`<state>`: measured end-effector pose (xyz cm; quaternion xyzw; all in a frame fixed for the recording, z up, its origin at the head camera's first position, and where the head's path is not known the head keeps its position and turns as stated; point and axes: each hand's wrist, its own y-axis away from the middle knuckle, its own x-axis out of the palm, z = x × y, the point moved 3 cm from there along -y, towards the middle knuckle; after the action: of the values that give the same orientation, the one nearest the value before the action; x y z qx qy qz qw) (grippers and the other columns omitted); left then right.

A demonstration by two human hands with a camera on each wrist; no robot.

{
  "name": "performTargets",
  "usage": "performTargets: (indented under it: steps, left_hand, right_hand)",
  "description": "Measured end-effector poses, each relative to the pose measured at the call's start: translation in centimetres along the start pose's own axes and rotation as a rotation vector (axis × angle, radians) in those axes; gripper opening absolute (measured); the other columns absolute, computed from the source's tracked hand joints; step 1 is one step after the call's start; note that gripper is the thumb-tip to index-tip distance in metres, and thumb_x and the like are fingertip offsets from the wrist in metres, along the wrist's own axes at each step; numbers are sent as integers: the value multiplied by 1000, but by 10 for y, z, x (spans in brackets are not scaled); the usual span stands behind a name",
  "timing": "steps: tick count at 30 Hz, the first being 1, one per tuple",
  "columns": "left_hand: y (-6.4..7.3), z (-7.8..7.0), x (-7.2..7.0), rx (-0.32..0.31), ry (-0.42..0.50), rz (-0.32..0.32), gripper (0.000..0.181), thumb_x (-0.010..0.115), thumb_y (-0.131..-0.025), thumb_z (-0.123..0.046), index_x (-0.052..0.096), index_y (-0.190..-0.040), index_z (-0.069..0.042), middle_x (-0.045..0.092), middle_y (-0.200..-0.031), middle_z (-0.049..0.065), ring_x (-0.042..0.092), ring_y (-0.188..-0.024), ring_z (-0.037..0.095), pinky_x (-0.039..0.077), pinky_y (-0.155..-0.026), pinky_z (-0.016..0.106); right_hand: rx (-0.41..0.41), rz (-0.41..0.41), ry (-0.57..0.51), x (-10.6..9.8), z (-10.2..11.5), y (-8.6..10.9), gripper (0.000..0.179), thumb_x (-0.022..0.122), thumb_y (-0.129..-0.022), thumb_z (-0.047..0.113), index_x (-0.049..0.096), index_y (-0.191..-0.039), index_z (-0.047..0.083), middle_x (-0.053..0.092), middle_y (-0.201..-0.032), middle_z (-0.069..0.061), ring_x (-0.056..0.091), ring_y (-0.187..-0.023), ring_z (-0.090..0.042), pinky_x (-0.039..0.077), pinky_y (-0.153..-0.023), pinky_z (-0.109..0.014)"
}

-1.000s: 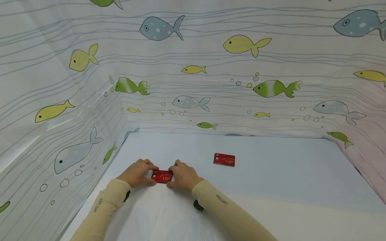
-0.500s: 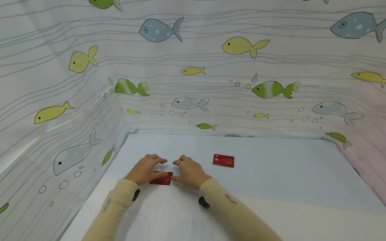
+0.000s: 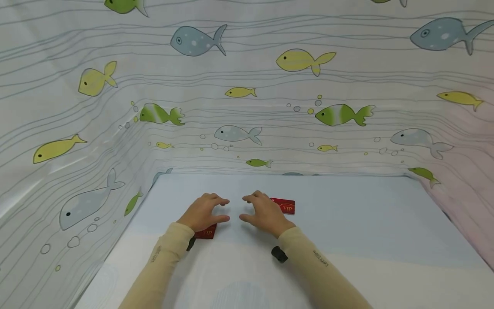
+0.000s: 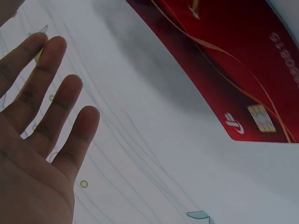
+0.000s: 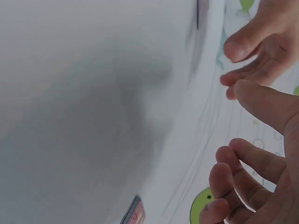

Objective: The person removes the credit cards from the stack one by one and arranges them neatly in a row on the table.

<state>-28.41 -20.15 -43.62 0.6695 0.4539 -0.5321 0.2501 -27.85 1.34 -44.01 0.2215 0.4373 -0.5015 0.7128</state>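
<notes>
A red VIP card lies on the table at the left, partly covered by my left hand. That hand hovers over it with relaxed fingers, holding nothing. In the left wrist view the card's red face shows a chip and a gold curve, apart from the fingers. My right hand is raised beside a second red VIP card and hides its left end. Its fingers are spread and loosely bent, with nothing between them. In the right wrist view the edge of a red card or card stack shows at the bottom.
The pale table stretches to the right and toward the back. Sheets printed with fish rise behind it and along its left and right sides. A black wrist strap piece hangs under the right sleeve.
Both hands have let go of the left card, lifted and moved right and away from me. The right hand now overlaps the right card. The left card stays on the table.
</notes>
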Motion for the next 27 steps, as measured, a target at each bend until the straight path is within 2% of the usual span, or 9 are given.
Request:
performTargets:
  steps: [9,13,16,20,27]
  left_hand:
    - [-22,-15,11,8,27,27,52,82,-86,-39,69,-130,-14,69,-116,1,58,-115,27,48,-101,48]
    - [-33,-20,16,34,38,27,52,82,-85,-39,69,-130,-15,69,-116,0,59,-115,26,48,-101,47]
    - [-41,-23,20,46,38,29,52,82,-85,-41,70,-130,-16,69,-116,-3,58,-115,24,48,-101,45]
    - [-50,-29,25,57,37,40,53,81,-85,-42,70,-130,-16,68,-116,-3,58,-114,23,47,-101,44]
    - [-65,-39,39,68,31,69,54,80,-86,-44,69,-131,-16,68,-117,-1,57,-115,23,46,-102,45]
  right_hand:
    - [3,-52,-2,-17,-25,8,58,80,-88,39,64,-135,11,63,-122,-8,59,-112,-21,54,-94,-40]
    - [0,-73,-3,-23,-33,11,57,81,-87,37,64,-135,10,63,-120,-8,60,-100,-19,55,-84,-38]
    - [10,-91,12,-27,-39,13,57,81,-87,37,65,-135,11,63,-120,-7,60,-97,-18,55,-83,-38]
    - [46,-108,40,-33,-48,15,58,82,-85,38,65,-135,13,62,-122,-5,60,-108,-20,55,-92,-41]
    - [91,-104,38,-41,-66,22,60,82,-86,38,63,-137,13,61,-125,-6,58,-111,-24,55,-92,-45]
